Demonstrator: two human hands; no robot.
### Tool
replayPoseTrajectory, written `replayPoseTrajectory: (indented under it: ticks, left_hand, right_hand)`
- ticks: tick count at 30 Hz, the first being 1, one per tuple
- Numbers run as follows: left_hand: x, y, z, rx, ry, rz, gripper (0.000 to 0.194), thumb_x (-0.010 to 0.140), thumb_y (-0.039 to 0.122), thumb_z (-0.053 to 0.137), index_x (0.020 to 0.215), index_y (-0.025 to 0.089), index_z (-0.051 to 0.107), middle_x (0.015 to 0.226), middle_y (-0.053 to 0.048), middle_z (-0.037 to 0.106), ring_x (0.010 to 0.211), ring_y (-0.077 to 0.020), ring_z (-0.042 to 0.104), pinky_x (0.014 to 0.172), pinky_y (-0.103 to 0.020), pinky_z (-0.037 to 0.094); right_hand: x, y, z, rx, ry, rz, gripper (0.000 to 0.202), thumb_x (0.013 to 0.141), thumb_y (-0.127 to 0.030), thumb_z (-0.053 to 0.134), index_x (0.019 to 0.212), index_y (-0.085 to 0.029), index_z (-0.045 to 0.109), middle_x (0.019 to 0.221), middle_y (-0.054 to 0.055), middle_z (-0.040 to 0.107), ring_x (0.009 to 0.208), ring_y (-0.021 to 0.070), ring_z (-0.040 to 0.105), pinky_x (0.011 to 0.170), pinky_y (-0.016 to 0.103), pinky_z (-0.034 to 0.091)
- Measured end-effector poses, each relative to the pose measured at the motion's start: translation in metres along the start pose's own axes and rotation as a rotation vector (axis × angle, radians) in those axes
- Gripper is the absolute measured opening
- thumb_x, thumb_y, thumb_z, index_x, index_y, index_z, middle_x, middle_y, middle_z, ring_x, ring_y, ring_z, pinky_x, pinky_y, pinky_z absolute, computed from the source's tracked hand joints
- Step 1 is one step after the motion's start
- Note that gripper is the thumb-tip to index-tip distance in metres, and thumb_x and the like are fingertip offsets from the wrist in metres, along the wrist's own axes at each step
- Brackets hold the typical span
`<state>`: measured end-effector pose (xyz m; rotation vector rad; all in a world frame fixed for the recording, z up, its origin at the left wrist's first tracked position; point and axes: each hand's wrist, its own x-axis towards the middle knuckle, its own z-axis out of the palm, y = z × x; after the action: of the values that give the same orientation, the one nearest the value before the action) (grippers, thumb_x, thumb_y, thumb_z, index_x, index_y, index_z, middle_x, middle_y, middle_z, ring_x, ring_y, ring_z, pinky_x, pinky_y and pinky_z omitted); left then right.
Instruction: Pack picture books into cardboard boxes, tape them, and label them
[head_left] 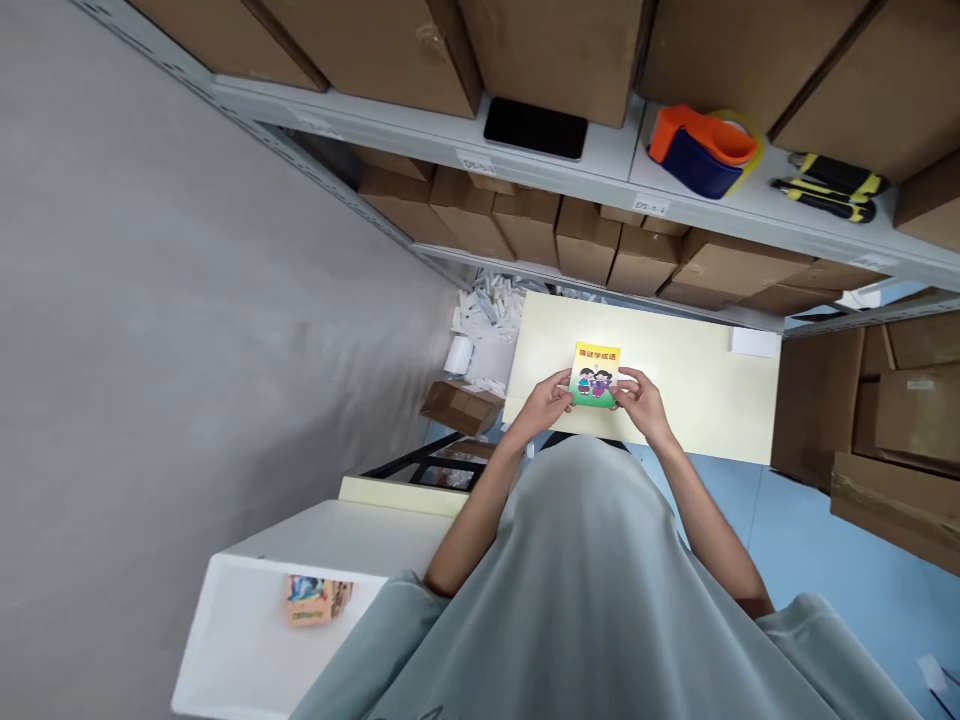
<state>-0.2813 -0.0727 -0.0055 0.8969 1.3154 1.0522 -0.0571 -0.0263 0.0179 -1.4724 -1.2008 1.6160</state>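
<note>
A small booklet (pixel 595 375), yellow at the top and green at the bottom, shows two cartoon children and red Chinese characters. My left hand (pixel 550 402) grips its left edge, and my right hand (pixel 640 400) grips its lower right edge, fingers bent at the border. The booklet is held over the near part of a pale yellow table (pixel 697 390), cover facing up. A small white item (pixel 753 342) lies at the table's far right corner.
Above the table, a shelf (pixel 420 125) carries cardboard boxes, a black phone (pixel 535 129), an orange and blue tape dispenser (pixel 697 150) and yellow-black cutters (pixel 829 188). A white bin (pixel 247 640) with booklets (pixel 309 600) stands lower left. Cartons (pixel 896 500) are at right.
</note>
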Motion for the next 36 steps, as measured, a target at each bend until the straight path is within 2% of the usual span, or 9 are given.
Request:
replayPoseTrajectory:
  ticks: [4,8,14,19,23,28,31,33,36]
  left_hand:
    - [0.024,-0.033,-0.035,-0.056,0.183,-0.121,0.046,0.075,0.032,0.080,0.117,0.015,0.079,0.100,-0.006,0.075,0.073,-0.0148,0.074,0.072,-0.033,0.067]
    - [0.067,-0.058,-0.071,0.025,0.350,-0.148,0.032,0.075,0.029,0.083,0.104,0.017,0.081,0.101,-0.010,0.080,0.079,-0.0195,0.073,0.074,-0.036,0.066]
    - [0.128,-0.083,-0.105,0.081,0.441,-0.175,0.033,0.078,0.017,0.076,0.110,0.014,0.082,0.115,-0.015,0.080,0.086,-0.0224,0.073,0.088,-0.043,0.065]
    - [0.155,-0.094,-0.120,0.131,0.475,-0.190,0.037,0.079,0.009,0.072,0.115,0.014,0.082,0.123,-0.015,0.080,0.094,-0.0237,0.075,0.099,-0.044,0.062]
    - [0.145,-0.104,-0.130,0.176,0.519,-0.238,0.037,0.083,0.011,0.072,0.119,0.014,0.079,0.129,-0.017,0.078,0.100,-0.0265,0.075,0.097,-0.043,0.061]
    - [0.105,-0.122,-0.133,0.421,0.512,-0.303,0.034,0.089,0.018,0.074,0.123,0.014,0.076,0.124,-0.016,0.077,0.101,-0.0280,0.074,0.098,-0.042,0.057]
    - [0.087,-0.131,-0.127,0.615,0.474,-0.349,0.032,0.095,0.025,0.071,0.124,0.014,0.076,0.125,-0.016,0.077,0.101,-0.0293,0.074,0.101,-0.044,0.056]
    - [0.081,-0.136,-0.122,0.677,0.462,-0.370,0.030,0.097,0.028,0.069,0.123,0.015,0.076,0.126,-0.016,0.077,0.102,-0.0306,0.074,0.103,-0.045,0.055]
    - [0.078,-0.142,-0.115,0.791,0.464,-0.363,0.026,0.100,0.031,0.066,0.119,0.018,0.077,0.125,-0.014,0.078,0.104,-0.0315,0.074,0.104,-0.044,0.054]
  right_hand:
    - [0.046,0.027,0.035,0.017,-0.105,0.103,0.064,0.066,-0.052,0.088,0.118,-0.020,0.069,0.096,0.005,0.083,0.070,0.0200,0.076,0.077,0.041,0.065]
    - [0.101,0.046,0.072,-0.044,-0.096,0.162,0.063,0.071,-0.047,0.084,0.126,-0.019,0.071,0.090,0.003,0.083,0.063,0.0206,0.078,0.078,0.041,0.065]
    - [0.176,0.069,0.114,-0.063,-0.052,0.158,0.049,0.078,-0.032,0.077,0.124,-0.015,0.074,0.095,0.005,0.083,0.067,0.0207,0.080,0.091,0.044,0.065]
    - [0.204,0.085,0.127,-0.070,-0.016,0.137,0.044,0.078,-0.038,0.078,0.116,-0.016,0.076,0.106,0.009,0.083,0.076,0.0223,0.080,0.096,0.047,0.064]
    - [0.183,0.100,0.094,-0.265,0.115,0.048,0.046,0.079,-0.050,0.076,0.113,-0.018,0.077,0.120,0.013,0.082,0.092,0.0265,0.079,0.100,0.048,0.061]
    - [0.124,0.119,-0.011,-0.393,0.555,-0.079,0.062,0.084,-0.063,0.069,0.123,-0.014,0.072,0.128,0.020,0.076,0.107,0.0284,0.074,0.096,0.047,0.061]
    - [0.098,0.127,-0.066,-0.454,0.785,0.041,0.068,0.080,-0.066,0.073,0.126,-0.016,0.068,0.129,0.019,0.073,0.111,0.0275,0.071,0.098,0.045,0.059]
    - [0.091,0.131,-0.086,-0.454,0.775,0.171,0.066,0.078,-0.065,0.076,0.122,-0.016,0.069,0.115,0.014,0.076,0.106,0.0261,0.071,0.098,0.042,0.057]
    - [0.091,0.135,-0.091,-0.463,0.599,0.264,0.055,0.077,-0.066,0.075,0.100,-0.017,0.072,0.089,0.007,0.074,0.091,0.0243,0.069,0.088,0.038,0.056]
